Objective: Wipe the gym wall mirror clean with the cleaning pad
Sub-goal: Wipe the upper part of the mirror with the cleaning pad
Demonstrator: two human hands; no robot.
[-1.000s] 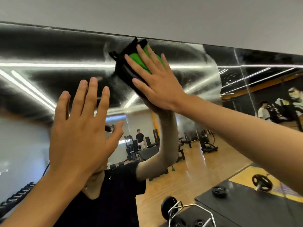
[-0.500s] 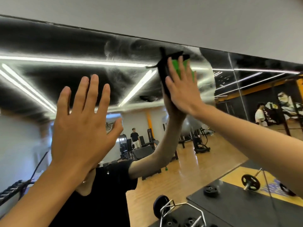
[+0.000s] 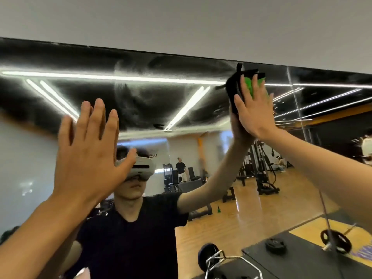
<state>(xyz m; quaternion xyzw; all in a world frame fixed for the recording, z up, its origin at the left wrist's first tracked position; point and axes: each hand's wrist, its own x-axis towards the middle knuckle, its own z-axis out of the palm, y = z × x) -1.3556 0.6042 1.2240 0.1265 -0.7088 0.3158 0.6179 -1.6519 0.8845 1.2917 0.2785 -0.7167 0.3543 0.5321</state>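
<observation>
Right hand flat, fingers straight, pressing the green-and-black pad against the mirror near its top edge, further right than half a second ago. Left hand raised, fingers spread, holding nothing, much where it was; contact with the glass unclear. No readable writing; smeary streaks across the glass left of the pad.

- The right hand covers most of the cleaning pad; only its black edge and some green show.
- The left hand hides part of the reflected headset.
- Both forearms are cut off by the frame edges.
</observation>
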